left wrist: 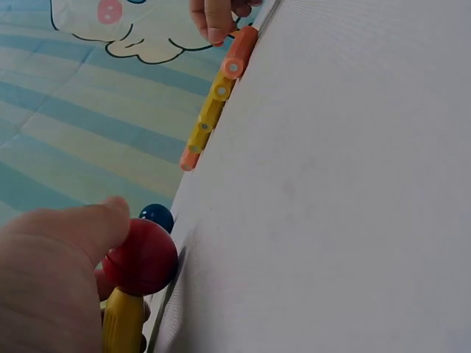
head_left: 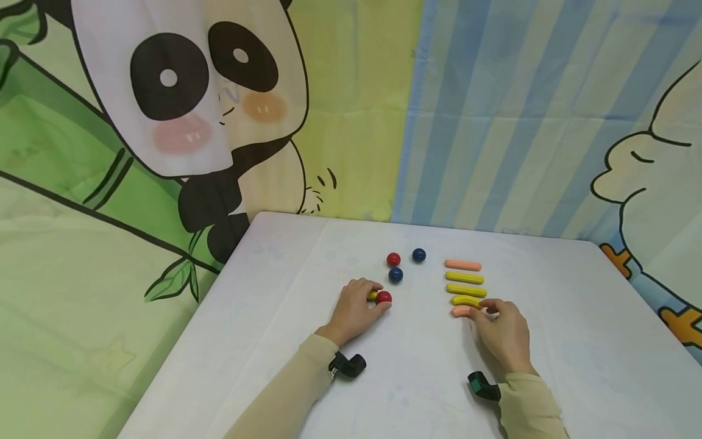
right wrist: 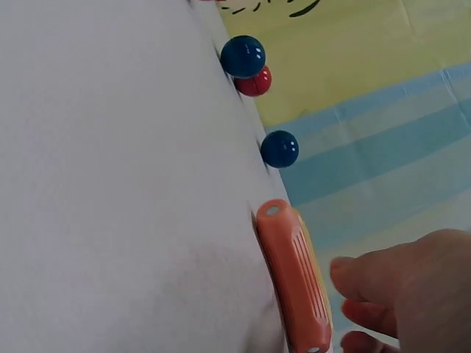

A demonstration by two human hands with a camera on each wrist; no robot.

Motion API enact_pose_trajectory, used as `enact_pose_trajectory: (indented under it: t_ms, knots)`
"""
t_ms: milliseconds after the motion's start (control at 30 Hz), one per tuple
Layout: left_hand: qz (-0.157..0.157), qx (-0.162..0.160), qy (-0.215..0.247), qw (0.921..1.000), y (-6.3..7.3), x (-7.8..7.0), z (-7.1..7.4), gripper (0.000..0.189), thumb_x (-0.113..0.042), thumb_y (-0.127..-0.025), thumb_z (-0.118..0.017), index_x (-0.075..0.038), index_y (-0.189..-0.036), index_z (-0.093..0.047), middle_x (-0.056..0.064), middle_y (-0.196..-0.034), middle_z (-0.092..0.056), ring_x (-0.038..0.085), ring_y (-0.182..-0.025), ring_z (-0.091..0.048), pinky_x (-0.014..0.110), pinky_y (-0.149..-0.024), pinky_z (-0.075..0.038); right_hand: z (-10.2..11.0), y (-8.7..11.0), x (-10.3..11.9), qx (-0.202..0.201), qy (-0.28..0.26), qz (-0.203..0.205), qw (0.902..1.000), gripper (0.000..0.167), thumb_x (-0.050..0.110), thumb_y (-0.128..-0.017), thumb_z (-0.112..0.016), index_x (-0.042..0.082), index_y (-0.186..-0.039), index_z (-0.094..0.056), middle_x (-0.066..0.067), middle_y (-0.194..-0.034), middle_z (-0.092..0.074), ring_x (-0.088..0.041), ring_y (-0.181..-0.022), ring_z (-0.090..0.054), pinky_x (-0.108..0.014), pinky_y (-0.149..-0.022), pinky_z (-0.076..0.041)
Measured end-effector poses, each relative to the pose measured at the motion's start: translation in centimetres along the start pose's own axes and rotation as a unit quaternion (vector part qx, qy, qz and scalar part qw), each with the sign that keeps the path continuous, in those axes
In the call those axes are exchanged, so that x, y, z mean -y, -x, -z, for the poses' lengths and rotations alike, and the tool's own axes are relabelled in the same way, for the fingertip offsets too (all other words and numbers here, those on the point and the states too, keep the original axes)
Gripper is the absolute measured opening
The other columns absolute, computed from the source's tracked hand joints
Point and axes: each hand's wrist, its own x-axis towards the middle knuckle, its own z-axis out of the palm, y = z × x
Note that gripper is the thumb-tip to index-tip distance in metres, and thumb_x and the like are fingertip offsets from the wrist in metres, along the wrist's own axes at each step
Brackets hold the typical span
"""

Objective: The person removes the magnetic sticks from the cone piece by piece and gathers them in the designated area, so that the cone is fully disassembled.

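Observation:
My left hand (head_left: 353, 310) grips a short yellow stick (left wrist: 124, 323) with a red ball (left wrist: 141, 257) at its end; the thumb lies against the ball, and the hand hides part of the stick. At the right, several sticks with small silvery discs in their ends lie in a column. My right hand (head_left: 506, 334) is at the near end of that column, fingers loosely bent. Its fingertips overlap the right ends of the nearest orange stick (right wrist: 293, 276) and a curved yellow stick (head_left: 465, 300) in the head view. A gap shows between thumb and orange stick in the right wrist view.
Beyond my left hand sit another red ball (head_left: 393, 260) and two dark blue balls, one near (head_left: 395, 275) and one farther (head_left: 419, 255). Two straight yellow sticks and a far orange stick (head_left: 463, 265) complete the column. A printed curtain (head_left: 351, 122) hangs behind the white table (head_left: 417, 378).

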Motion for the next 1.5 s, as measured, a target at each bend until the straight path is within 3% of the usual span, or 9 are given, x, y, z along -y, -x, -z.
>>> enact_pose_trajectory:
  t_ms: [167, 333, 533, 733, 967, 1100, 1167, 1367, 1500]
  knots:
    - [-0.007, 0.006, 0.029, 0.9995, -0.1, 0.0, 0.0, 0.027, -0.019, -0.094, -0.060, -0.012, -0.119, -0.062, -0.002, -0.115, -0.061, 0.016, -0.105, -0.051, 0.033, -0.096, -0.043, -1.0, 0.4, 1.3, -0.071, -0.028, 0.025, 0.9967, 0.018, 0.015, -0.087, -0.068, -0.001, -0.096, -0.070, -0.016, -0.089, -0.060, -0.029, -0.077, -0.055, -0.038, -0.066, -0.039]
    - [0.006, -0.025, -0.002, 0.9997, -0.2, 0.1, 0.1, 0.028, -0.003, -0.086, -0.059, -0.010, -0.113, -0.063, 0.001, -0.107, -0.059, 0.018, -0.100, -0.050, 0.033, -0.090, -0.044, -2.7, 1.1, 2.7, -0.095, -0.057, 0.089, 0.9899, 0.007, 0.010, -0.085, -0.070, 0.004, -0.089, -0.070, -0.008, -0.084, -0.060, -0.023, -0.074, -0.058, -0.038, -0.066, -0.043]
    - [0.031, -0.050, -0.027, 0.9979, -0.2, 0.4, 0.2, 0.022, -0.006, -0.085, -0.064, -0.013, -0.106, -0.065, -0.001, -0.097, -0.055, 0.017, -0.090, -0.049, 0.033, -0.081, -0.042, -4.3, 2.1, 4.1, -0.044, -0.087, 0.119, 0.9882, 0.003, 0.012, -0.086, -0.071, 0.010, -0.088, -0.070, -0.001, -0.085, -0.062, -0.017, -0.074, -0.054, -0.035, -0.068, -0.043]
    - [0.001, 0.015, 0.028, 0.9995, -0.2, 0.5, 0.0, 0.021, -0.010, -0.090, -0.067, -0.015, -0.109, -0.064, -0.004, -0.099, -0.056, 0.013, -0.092, -0.051, 0.030, -0.085, -0.045, -5.1, 2.8, 5.3, 0.035, -0.105, 0.121, 0.9866, 0.014, 0.014, -0.086, -0.073, 0.012, -0.099, -0.071, 0.002, -0.085, -0.060, -0.013, -0.072, -0.050, -0.028, -0.065, -0.042]
    - [-0.036, 0.067, 0.081, 0.9938, 0.0, -0.2, -0.4, 0.022, -0.012, -0.089, -0.069, -0.016, -0.111, -0.064, -0.007, -0.098, -0.058, 0.009, -0.089, -0.053, 0.025, -0.083, -0.047, -5.4, 3.0, 5.5, 0.078, -0.113, 0.166, 0.9765, 0.042, 0.020, -0.079, -0.082, 0.011, -0.118, -0.067, -0.001, -0.102, -0.066, -0.019, -0.098, -0.060, -0.043, -0.089, -0.048]
    - [-0.059, 0.090, 0.091, 0.9901, 0.2, -0.5, -0.6, 0.022, -0.013, -0.089, -0.069, -0.017, -0.110, -0.064, -0.008, -0.100, -0.058, 0.006, -0.090, -0.054, 0.024, -0.083, -0.048, -5.4, 3.1, 5.6, 0.082, -0.108, 0.178, 0.9746, 0.046, 0.021, -0.078, -0.084, 0.011, -0.119, -0.067, -0.002, -0.109, -0.067, -0.021, -0.105, -0.060, -0.046, -0.093, -0.047]
    - [-0.063, 0.084, 0.081, 0.9912, 0.2, -0.7, -0.6, 0.022, -0.015, -0.089, -0.070, -0.017, -0.110, -0.064, -0.008, -0.100, -0.059, 0.006, -0.090, -0.054, 0.024, -0.083, -0.048, -5.4, 3.2, 5.7, 0.080, -0.099, 0.173, 0.9766, 0.043, 0.021, -0.078, -0.083, 0.011, -0.116, -0.067, -0.003, -0.108, -0.067, -0.022, -0.103, -0.060, -0.045, -0.092, -0.047]
    - [-0.044, 0.017, -0.004, 0.9989, 0.3, -0.7, -0.4, 0.019, -0.025, -0.087, -0.074, -0.018, -0.104, -0.068, -0.008, -0.091, -0.059, 0.009, -0.085, -0.051, 0.025, -0.078, -0.043, -5.3, 3.3, 5.7, 0.066, -0.081, 0.138, 0.9849, 0.038, 0.024, -0.077, -0.084, 0.011, -0.108, -0.067, -0.003, -0.101, -0.065, -0.020, -0.092, -0.057, -0.040, -0.083, -0.046]
    - [-0.043, 0.012, -0.037, 0.9983, 0.3, -0.7, -0.3, 0.020, -0.031, -0.087, -0.074, -0.019, -0.102, -0.071, -0.009, -0.090, -0.060, 0.010, -0.084, -0.049, 0.026, -0.076, -0.040, -5.4, 3.3, 5.7, 0.071, -0.088, 0.150, 0.9822, 0.037, 0.025, -0.076, -0.085, 0.012, -0.106, -0.067, -0.001, -0.099, -0.066, -0.018, -0.091, -0.057, -0.040, -0.082, -0.046]
